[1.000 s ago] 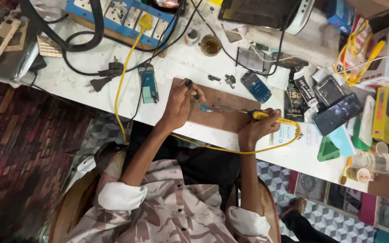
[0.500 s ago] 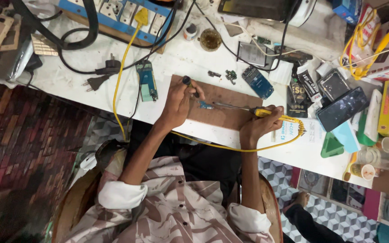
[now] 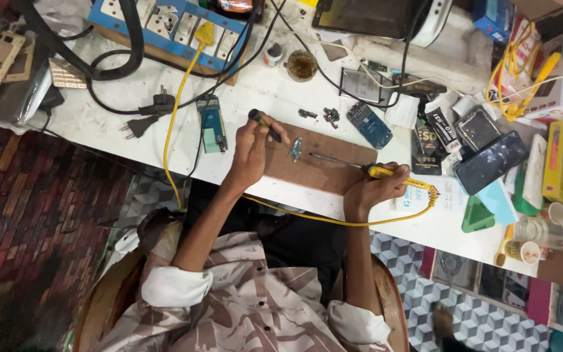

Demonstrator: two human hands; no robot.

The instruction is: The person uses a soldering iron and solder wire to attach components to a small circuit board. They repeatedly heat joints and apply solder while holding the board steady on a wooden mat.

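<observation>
1. At the left of the white worktop [image 3: 99, 124] we see a blue socket strip [image 3: 164, 19] with a yellow plug [image 3: 204, 34] in it, a loose black plug [image 3: 158, 104] and a narrow green circuit board [image 3: 212, 124] lying flat.
2. Our left hand [image 3: 250, 151] is closed around a slim dark-tipped tool [image 3: 263, 124], which we cannot identify; its tip points toward the brown wooden board [image 3: 324, 160].
3. On that wooden board lies the small teal circuit piece [image 3: 295, 148], just beside the left hand's fingers and apart from both tools.
4. Our right hand [image 3: 369, 192] is clamped on the yellow handle of a soldering iron [image 3: 360, 168]; its metal shaft reaches left across the wooden board, the tip stopping short of the teal circuit piece.
5. We judge the work to be midway: the piece is laid out and both tools are in hand, but no tool touches it yet.
6. Further right sit a blue phone board [image 3: 369, 125], a dark phone [image 3: 490, 161] and a green triangular stand [image 3: 477, 216].
7. The iron's yellow cable [image 3: 307, 215] passes under our arms; the worktop's top and right edges are cut off, and the joints on the teal piece are too small to make out.
</observation>
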